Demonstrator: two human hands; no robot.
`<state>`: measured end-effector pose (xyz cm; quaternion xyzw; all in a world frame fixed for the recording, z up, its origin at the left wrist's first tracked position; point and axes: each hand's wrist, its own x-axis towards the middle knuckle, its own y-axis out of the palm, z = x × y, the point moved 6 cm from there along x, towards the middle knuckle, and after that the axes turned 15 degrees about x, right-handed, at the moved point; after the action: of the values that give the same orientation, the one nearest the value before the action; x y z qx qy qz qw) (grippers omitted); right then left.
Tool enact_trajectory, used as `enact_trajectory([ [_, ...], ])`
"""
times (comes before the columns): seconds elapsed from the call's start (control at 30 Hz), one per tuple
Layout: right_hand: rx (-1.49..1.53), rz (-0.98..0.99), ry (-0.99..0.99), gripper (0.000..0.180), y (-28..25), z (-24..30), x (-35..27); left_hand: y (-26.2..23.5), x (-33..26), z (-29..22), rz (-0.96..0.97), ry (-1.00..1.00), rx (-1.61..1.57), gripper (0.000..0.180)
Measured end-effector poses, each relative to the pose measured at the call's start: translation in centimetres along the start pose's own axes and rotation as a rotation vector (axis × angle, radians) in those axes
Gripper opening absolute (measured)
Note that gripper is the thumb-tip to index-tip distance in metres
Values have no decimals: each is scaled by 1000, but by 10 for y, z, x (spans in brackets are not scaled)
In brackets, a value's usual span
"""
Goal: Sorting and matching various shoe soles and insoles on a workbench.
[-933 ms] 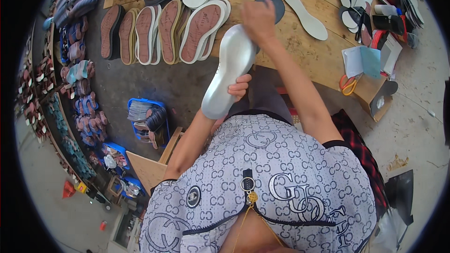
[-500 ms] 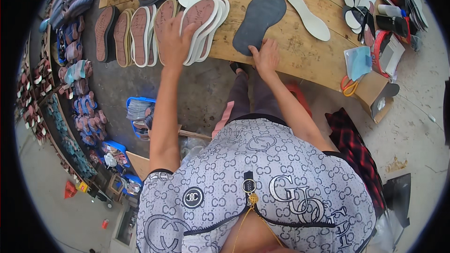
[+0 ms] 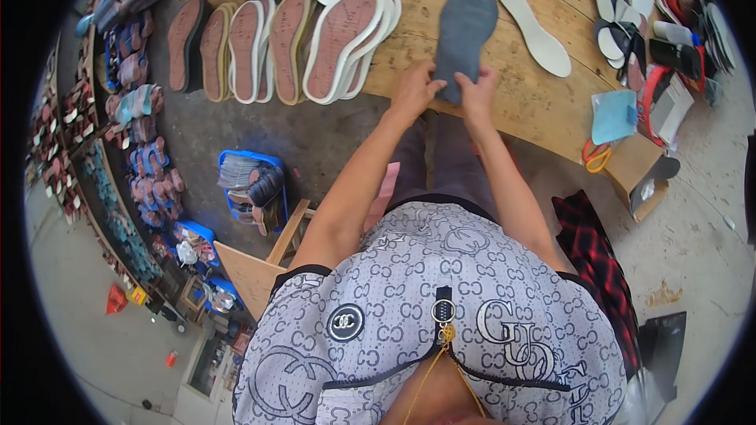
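Note:
A dark grey shoe sole (image 3: 466, 27) lies near the table's front edge, its narrow end toward me. My right hand (image 3: 479, 98) grips that near end, the thumb on top and the fingers curled at the right edge. At the left edge of the same end, my left hand (image 3: 411, 93) pinches with thumb and fingers. To the left, pink-brown insoles with white rims (image 3: 346, 39) lie in an overlapping stack. Beside that stack stands a row of similar soles, among them a tan-edged one (image 3: 288, 47) and a black-edged one (image 3: 187, 43).
A pale insole (image 3: 535, 31) rests right of the dark sole on the wooden table (image 3: 520, 102). Farther right are orange-handled scissors (image 3: 597, 157), a light blue packet (image 3: 613, 116) and a cardboard box (image 3: 634, 165). A blue crate (image 3: 250, 159) stands on the floor at left.
My left hand has left the insole stack and moved right to the dark sole. The sole has turned to point more straight away from me, and my right hand has shifted round its near end.

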<state>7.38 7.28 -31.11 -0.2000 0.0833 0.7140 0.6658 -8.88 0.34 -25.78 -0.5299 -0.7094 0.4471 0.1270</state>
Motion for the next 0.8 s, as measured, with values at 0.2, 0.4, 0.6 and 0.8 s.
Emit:
enact_trajectory([
  [0.2, -86, 45, 15, 53, -42, 17, -14, -137, -30, 15, -678, 68, 503, 78],
  [0.4, -558, 3, -568, 39, -27, 93, -37, -141, -4, 98, -215, -155, 324, 90],
  [0.6, 277, 615, 251, 40, 85, 50, -42, -145, 15, 116, -36, -13, 65, 89],
  [0.8, 671, 713, 419, 41, 189, 29, -54, -145, 22, 101, 97, -81, -71, 88],
])
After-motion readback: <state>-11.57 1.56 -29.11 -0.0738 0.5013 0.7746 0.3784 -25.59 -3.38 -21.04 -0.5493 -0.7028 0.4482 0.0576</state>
